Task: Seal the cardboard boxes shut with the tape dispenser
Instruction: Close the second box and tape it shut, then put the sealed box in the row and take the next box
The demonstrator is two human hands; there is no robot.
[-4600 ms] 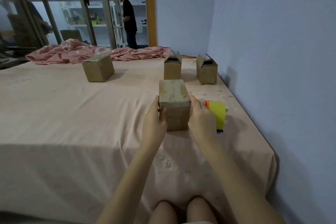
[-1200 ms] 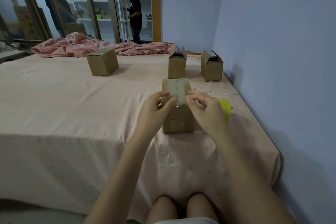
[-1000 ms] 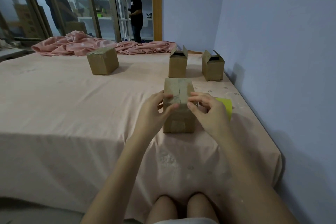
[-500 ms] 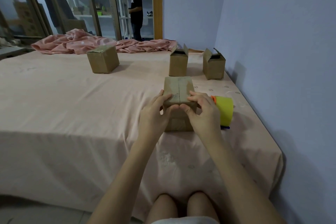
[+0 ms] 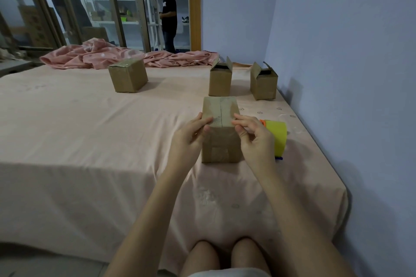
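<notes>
Nearest to us, our two knees (image 5: 221, 254) show at the bottom edge, tucked against the table covered in a pale pink cloth (image 5: 90, 141). Our forearms reach forward over the cloth to the cardboard box (image 5: 220, 132) standing in front of us, a little to the right of the middle.

Our left hand (image 5: 188, 139) is on the box's near left top corner, thumb curled onto the top face and fingers against the side, gripping it. Our right hand (image 5: 254, 139) mirrors this on the near right corner, thumb and forefinger pinching the top edge while the other fingers curl loosely. The box is plain brown, its top flaps closed and meeting along a middle seam; a glossy strip of clear tape runs over that seam and down the near face, where a paler rectangular patch shows low down.

Just beside the box on the right, partly behind our right hand, lies the tape dispenser (image 5: 278, 135), yellow with an orange piece at its far end and a blue bit at its near end.

Farther back stand two boxes with raised flaps, one (image 5: 220, 82) straight ahead and one (image 5: 263, 83) near the wall. To the left sits a closed box (image 5: 128, 77). Beyond them lies a bunched pink blanket (image 5: 101, 56), and past the glass doors a person (image 5: 168, 13) stands by shelves.
</notes>
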